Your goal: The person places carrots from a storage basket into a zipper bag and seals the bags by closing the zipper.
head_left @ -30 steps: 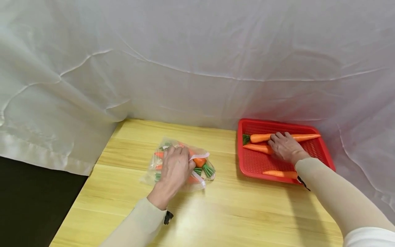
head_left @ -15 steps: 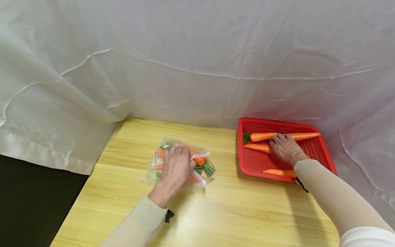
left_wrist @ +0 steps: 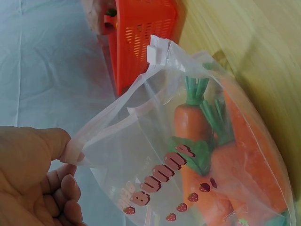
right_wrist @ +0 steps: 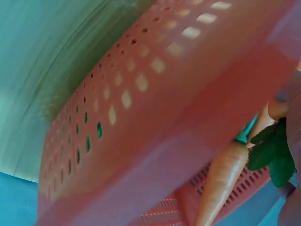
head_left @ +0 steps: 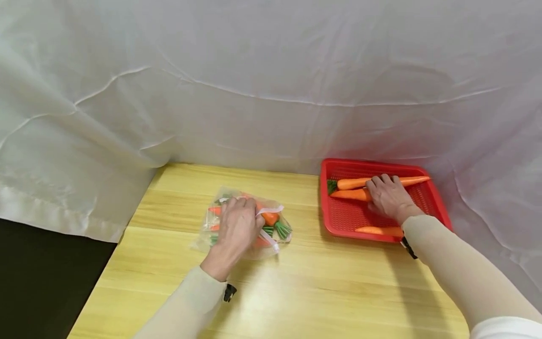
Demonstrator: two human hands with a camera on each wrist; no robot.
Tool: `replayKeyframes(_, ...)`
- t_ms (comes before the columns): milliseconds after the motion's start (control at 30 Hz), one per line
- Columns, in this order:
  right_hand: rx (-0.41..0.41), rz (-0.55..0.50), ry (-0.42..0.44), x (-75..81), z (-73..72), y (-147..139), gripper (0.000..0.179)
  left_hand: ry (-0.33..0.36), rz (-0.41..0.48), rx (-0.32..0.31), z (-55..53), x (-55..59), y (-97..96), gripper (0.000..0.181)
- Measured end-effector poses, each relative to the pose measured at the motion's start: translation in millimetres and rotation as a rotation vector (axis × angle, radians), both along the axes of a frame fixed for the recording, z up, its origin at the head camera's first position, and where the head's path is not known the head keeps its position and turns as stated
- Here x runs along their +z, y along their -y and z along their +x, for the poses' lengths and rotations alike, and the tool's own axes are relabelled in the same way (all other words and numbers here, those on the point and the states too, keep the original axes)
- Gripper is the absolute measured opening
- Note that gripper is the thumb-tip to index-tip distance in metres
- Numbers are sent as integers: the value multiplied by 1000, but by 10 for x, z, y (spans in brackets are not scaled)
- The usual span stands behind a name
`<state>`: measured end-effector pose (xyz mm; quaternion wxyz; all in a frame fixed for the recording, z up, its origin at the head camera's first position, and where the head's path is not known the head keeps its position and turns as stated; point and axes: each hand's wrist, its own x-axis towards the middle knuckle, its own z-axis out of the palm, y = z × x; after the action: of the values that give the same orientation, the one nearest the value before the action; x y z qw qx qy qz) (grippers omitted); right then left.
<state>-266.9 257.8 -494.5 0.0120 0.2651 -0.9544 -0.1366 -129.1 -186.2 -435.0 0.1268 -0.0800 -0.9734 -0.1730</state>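
Note:
My left hand [head_left: 238, 226] pinches the rim of a clear zip bag [left_wrist: 127, 136] between thumb and finger, holding its mouth up. Inside the bag are several carrots with green tops, one carrot [left_wrist: 190, 120] upright near the mouth; red "Bunny" lettering is printed on the front. In the head view, my right hand [head_left: 389, 197] reaches into the red basket [head_left: 323, 207] and grips a carrot [head_left: 351, 194], its rear part hidden under the fingers. A longer carrot [head_left: 351, 183] lies just behind it. Another carrot [head_left: 377, 230] lies along the basket's front side.
The basket and bag stand on a light wood table [head_left: 305, 287], bag left, basket at the back right. A pale curtain [head_left: 271, 94] hangs behind the table and on both sides. A dark area [head_left: 46, 278] lies beyond the table's left edge.
The head view has shifted slightly. In the basket, the gripped carrot has come up a little and now lies closer to the long carrot. The left hand stays on the bag.

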Motion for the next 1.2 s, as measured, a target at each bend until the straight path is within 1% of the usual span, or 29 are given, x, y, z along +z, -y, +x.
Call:
replayKeyframes(167, 15, 7, -42, 88, 18, 47, 58, 19, -9, 10, -59, -8, 5, 14)
replayKeyframes(300, 31, 8, -82, 171, 40, 47, 57, 17, -9, 7, -109, -18, -2, 13)
replayKeyframes(533, 40, 7, -115, 371, 78, 57, 57, 10, 4, 3, -171, -23, -14, 13)
replayKeyframes(800, 65, -79, -174, 632, 180, 152, 49, 33, 11, 9, -241, -3, -48, 17)
replayKeyframes(1033, 120, -122, -239, 777, 275, 315, 45, 10, 3, 6, -274, 22, -67, 17)
replayKeyframes(1200, 169, -145, -290, 870, 336, 381, 44, 12, 3, 9, -291, 35, -80, 16)
